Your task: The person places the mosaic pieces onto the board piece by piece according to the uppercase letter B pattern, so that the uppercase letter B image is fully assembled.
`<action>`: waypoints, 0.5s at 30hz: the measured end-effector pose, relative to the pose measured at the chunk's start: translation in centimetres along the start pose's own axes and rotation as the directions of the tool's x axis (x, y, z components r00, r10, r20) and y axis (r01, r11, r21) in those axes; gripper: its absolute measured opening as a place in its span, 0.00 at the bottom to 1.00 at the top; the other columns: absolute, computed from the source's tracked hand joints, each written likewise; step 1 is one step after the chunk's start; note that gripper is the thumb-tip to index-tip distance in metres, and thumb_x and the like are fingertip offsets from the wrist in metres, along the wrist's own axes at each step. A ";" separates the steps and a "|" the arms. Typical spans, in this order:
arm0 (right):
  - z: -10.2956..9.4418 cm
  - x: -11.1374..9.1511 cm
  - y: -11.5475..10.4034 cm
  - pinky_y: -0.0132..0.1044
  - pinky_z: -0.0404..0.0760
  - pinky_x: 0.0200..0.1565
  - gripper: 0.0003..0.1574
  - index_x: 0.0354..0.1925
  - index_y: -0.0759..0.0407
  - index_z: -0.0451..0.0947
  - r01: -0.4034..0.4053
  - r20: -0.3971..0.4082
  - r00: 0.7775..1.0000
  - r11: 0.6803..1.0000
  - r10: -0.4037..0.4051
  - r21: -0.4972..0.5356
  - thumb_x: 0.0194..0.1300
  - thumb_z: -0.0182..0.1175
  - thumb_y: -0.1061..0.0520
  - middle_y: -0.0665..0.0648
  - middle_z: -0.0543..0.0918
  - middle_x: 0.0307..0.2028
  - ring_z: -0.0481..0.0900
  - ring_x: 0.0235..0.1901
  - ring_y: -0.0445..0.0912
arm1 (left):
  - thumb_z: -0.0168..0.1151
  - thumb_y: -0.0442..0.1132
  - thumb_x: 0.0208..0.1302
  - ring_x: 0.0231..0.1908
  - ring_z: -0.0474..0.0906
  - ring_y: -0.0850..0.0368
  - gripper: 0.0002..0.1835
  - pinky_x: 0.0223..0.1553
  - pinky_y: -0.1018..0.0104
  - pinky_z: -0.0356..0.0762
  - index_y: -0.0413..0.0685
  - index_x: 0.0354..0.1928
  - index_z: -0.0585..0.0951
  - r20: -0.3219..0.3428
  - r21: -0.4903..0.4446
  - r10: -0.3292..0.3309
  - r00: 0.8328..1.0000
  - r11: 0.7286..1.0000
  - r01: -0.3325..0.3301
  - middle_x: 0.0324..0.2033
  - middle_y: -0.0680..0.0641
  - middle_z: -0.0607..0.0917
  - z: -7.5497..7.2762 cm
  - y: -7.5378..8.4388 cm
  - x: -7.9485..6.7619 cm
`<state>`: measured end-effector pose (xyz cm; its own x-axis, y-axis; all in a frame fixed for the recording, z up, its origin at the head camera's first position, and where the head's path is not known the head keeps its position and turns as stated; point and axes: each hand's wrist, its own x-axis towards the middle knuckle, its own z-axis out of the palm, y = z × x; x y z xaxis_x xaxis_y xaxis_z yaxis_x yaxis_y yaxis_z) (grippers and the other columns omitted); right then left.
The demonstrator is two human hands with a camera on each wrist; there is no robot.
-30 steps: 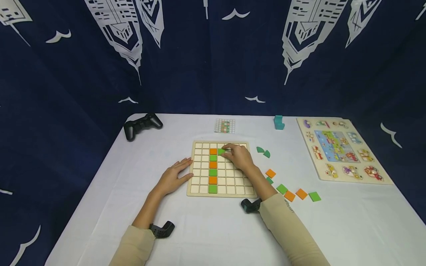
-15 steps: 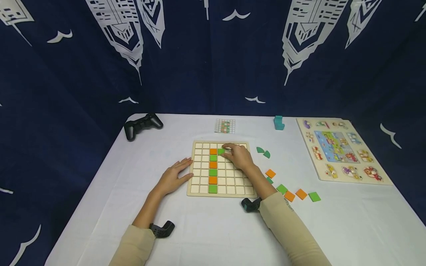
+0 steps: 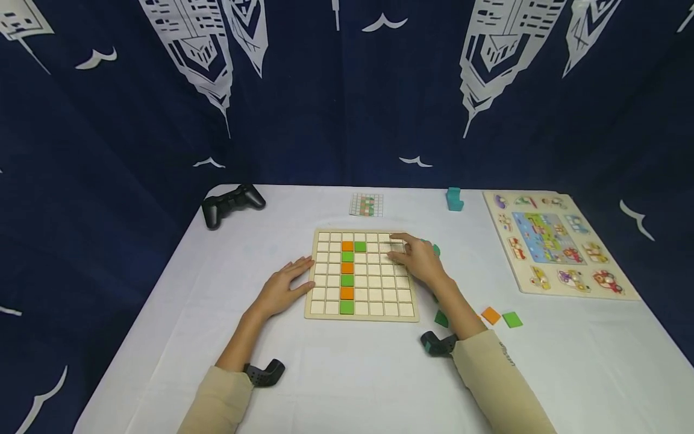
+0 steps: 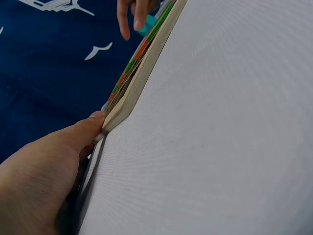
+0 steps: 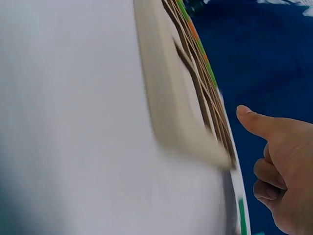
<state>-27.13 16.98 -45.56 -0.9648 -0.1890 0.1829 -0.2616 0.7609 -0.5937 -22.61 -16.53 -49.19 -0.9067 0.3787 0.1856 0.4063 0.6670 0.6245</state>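
A wooden grid board (image 3: 360, 320) lies on the white table. One column of it holds alternating orange and green square tiles, with an orange tile (image 3: 347, 246) at the top. Beside that one sits a single green tile (image 3: 360, 246). My left hand (image 3: 283, 289) rests against the board's left edge, fingers extended; the left wrist view shows the thumb (image 4: 90, 125) at the board's corner. Over the board's right edge is my right hand (image 3: 417, 259), thumb and forefinger apart, nothing between them. In the right wrist view its thumb (image 5: 252, 117) points toward the board.
Loose tiles lie right of the board, including a green tile (image 3: 441, 318) and an orange tile (image 3: 491, 315); my right arm hides others. Behind the board is a small pattern card (image 3: 366, 205). A game controller (image 3: 233, 206), teal block (image 3: 454, 199) and picture puzzle (image 3: 558, 247) stand farther out.
My right hand has left the green tile in the upper row and moved right to the board's edge. The tile stays in its cell. My left hand has not moved.
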 end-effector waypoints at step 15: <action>-4.2 -2.6 7.0 0.34 0.56 0.14 0.31 0.53 0.61 0.76 -0.110 -0.178 0.979 0.991 0.095 -0.075 0.54 0.68 0.47 0.52 0.62 0.11 0.57 0.13 0.43 | 0.58 0.53 0.63 0.66 0.57 0.51 0.30 0.66 0.52 0.52 0.50 0.64 0.69 -0.014 0.002 0.001 1.000 1.000 -0.001 0.64 0.49 0.66 0.0 0.2 0.0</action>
<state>-26.35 25.38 -46.87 -0.9651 -0.0022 0.2620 -0.1510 0.8218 -0.5494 -22.51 -16.43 -49.11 -0.9079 0.3703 0.1963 0.4071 0.6682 0.6227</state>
